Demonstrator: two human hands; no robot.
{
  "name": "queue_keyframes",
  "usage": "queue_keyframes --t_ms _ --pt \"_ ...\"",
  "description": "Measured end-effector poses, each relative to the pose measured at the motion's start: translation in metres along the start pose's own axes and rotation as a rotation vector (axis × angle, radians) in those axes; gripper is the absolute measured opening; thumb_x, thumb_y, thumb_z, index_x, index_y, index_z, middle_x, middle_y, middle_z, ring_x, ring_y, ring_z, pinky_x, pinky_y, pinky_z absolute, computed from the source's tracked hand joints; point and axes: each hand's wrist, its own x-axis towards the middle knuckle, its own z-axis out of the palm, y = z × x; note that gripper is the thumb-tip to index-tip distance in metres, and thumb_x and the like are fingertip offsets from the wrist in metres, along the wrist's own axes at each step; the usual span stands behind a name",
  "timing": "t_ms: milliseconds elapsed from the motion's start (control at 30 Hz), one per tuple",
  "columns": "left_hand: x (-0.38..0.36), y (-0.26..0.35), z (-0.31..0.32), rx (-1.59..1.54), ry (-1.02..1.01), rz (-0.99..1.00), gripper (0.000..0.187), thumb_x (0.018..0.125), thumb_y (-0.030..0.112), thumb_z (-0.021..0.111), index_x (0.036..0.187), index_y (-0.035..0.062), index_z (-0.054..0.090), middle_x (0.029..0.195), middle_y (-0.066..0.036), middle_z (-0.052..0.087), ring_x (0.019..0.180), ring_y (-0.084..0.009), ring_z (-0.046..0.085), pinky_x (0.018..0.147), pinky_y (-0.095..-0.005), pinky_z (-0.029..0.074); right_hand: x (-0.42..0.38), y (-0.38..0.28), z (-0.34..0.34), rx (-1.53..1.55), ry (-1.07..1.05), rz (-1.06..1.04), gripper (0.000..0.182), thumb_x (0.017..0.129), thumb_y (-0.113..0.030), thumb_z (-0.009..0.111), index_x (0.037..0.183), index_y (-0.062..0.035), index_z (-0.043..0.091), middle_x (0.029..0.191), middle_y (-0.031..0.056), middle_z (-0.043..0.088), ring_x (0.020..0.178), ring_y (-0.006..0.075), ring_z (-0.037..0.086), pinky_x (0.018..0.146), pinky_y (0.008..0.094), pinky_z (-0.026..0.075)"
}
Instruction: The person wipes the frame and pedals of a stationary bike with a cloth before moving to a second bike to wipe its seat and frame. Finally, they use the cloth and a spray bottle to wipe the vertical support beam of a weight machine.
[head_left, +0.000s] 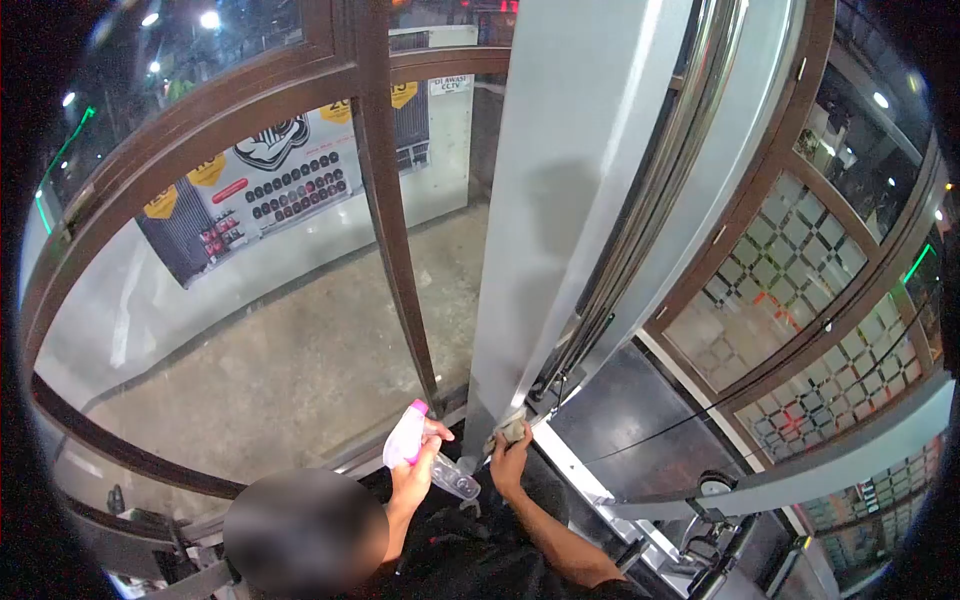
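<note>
My left hand [418,470] is wrapped round a spray bottle [455,478] with a white and pink trigger head, its clear body tilted down to the right. Just right of it, my right hand [510,458] holds a crumpled light cloth [507,430] against the lower part of a tall grey-white column [530,260]. The fingers of my right hand partly cover the cloth.
Brown-framed glass panes [385,210] stand at the left, with a poster [290,175] beyond them. Metal rods [640,220] run along the column's right side. Gym-like equipment [715,500] with a curved grey bar is at the lower right. A blurred head shows at the lower left.
</note>
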Motion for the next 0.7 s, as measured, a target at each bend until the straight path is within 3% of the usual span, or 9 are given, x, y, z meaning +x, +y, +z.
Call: queue_keyframes --t_ms 100,233,267,367,500,567,600,700 --pt "-0.005 -0.001 0.000 -0.008 -0.023 -0.006 0.018 0.085 -0.003 0.054 0.103 -0.0022 0.056 0.089 -0.009 0.062 0.084 -0.0175 0.061 0.075 -0.0295 0.047 0.004 0.048 -0.001 -0.220 0.005 0.082 0.050 0.094 -0.032 0.054 0.132 -0.0044 0.033 0.099 0.0217 0.063 0.090 0.0366 0.063 0.084 0.0445 0.047" --pt "-0.010 0.000 0.001 -0.060 -0.040 -0.008 0.017 0.085 -0.004 0.053 0.102 -0.0024 0.056 0.090 -0.010 0.062 0.084 -0.0178 0.061 0.077 -0.0302 0.048 0.008 0.028 0.010 0.016 0.147 0.164 0.045 0.098 -0.029 0.048 0.133 -0.0035 0.035 0.114 0.0187 0.057 0.104 0.0303 0.057 0.091 0.0392 0.043" --pt "-0.010 0.000 0.001 -0.038 -0.043 -0.010 0.017 0.085 -0.004 0.053 0.102 -0.0025 0.056 0.090 -0.010 0.062 0.084 -0.0179 0.061 0.077 -0.0303 0.048 0.011 0.015 0.012 0.123 0.163 0.177 0.046 0.097 -0.028 0.048 0.134 -0.0025 0.035 0.123 0.0181 0.051 0.113 0.0273 0.050 0.096 0.0360 0.038" --pt "-0.011 -0.001 -0.001 -0.011 -0.050 -0.029 0.016 0.086 -0.002 0.054 0.101 -0.0016 0.055 0.090 -0.011 0.061 0.084 -0.0192 0.060 0.078 -0.0325 0.048 0.015 -0.031 0.015 0.244 0.257 0.082 0.047 0.097 -0.024 0.050 0.135 -0.0021 0.034 0.128 0.0175 0.047 0.118 0.0275 0.046 0.100 0.0353 0.035" --pt "-0.013 -0.010 0.001 -0.055 -0.033 -0.051 0.013 0.087 0.003 0.054 0.099 0.0005 0.054 0.090 -0.012 0.060 0.084 -0.0216 0.060 0.081 -0.0365 0.049 0.006 -0.122 0.003 0.374 0.241 -0.267 0.048 0.094 -0.015 0.053 0.135 -0.0018 0.034 0.131 0.0149 0.043 0.119 0.0259 0.044 0.103 0.0357 0.032" --pt "-0.013 -0.013 0.002 -0.071 -0.033 -0.054 0.013 0.088 0.003 0.055 0.100 0.0006 0.054 0.090 -0.012 0.060 0.085 -0.0218 0.060 0.080 -0.0367 0.049 0.006 -0.132 0.002 0.359 0.188 -0.409 0.047 0.093 -0.008 0.052 0.136 -0.0032 0.033 0.128 0.0122 0.043 0.115 0.0230 0.044 0.103 0.0349 0.031" --pt "-0.014 -0.014 0.004 -0.090 -0.037 -0.053 0.013 0.088 0.003 0.055 0.100 0.0005 0.054 0.090 -0.012 0.060 0.085 -0.0218 0.060 0.080 -0.0367 0.049 0.009 -0.133 0.004 0.171 0.231 -0.496 0.050 0.089 -0.003 0.052 0.136 -0.0031 0.032 0.127 0.0141 0.043 0.116 0.0229 0.044 0.102 0.0349 0.032" --pt "-0.013 -0.012 0.004 -0.076 -0.071 -0.026 0.013 0.088 0.004 0.056 0.101 0.0008 0.053 0.090 -0.011 0.060 0.085 -0.0213 0.060 0.080 -0.0362 0.048 0.019 -0.075 0.006 -0.028 0.231 -0.648 0.054 0.086 -0.007 0.057 0.135 0.0008 0.034 0.129 0.0226 0.045 0.119 0.0326 0.046 0.103 0.0391 0.033"
